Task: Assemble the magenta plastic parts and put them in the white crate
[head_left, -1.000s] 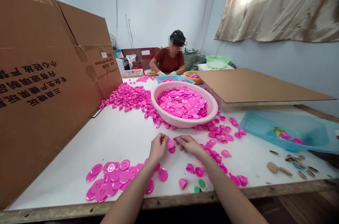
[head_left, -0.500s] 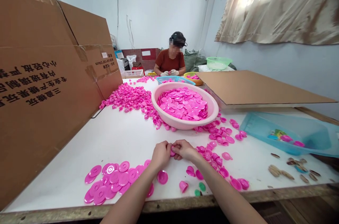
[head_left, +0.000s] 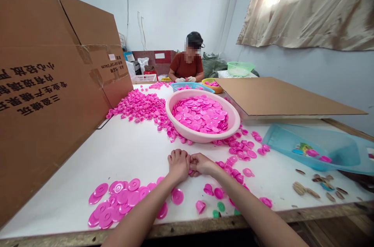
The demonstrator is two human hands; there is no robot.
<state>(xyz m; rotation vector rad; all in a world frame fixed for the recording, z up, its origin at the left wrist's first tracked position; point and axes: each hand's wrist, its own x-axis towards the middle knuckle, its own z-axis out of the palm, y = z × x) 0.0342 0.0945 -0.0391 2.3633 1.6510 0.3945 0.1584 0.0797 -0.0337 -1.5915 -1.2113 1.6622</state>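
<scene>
Over the white table in front of me, my two hands meet. My left hand (head_left: 179, 166) is closed, with its bent fingers pointing away from me and its thumb side against the right hand. My right hand (head_left: 201, 164) pinches a small pink plastic piece (head_left: 191, 171), mostly hidden between the hands, and my left hand presses on it too. Pink plastic saucers (head_left: 128, 196) lie in an overlapping group beside my left forearm. A single saucer (head_left: 177, 196) is just below my hands. Small pink cups (head_left: 218, 193) are scattered around my right forearm.
Beyond my hands stands a pale pink basin (head_left: 201, 138) full of saucers, with a heap of pink cups (head_left: 143, 104) behind its left side. A large carton (head_left: 58, 103) walls the left. A blue bin (head_left: 280, 145) and peanut shells (head_left: 304, 189) lie right. A gloved co-worker (head_left: 187, 66) sits opposite.
My left hand has rolled over, its fingers now bent forward with knuckles showing. My right hand keeps its pinch in nearly the same place. The view has shifted slightly.
</scene>
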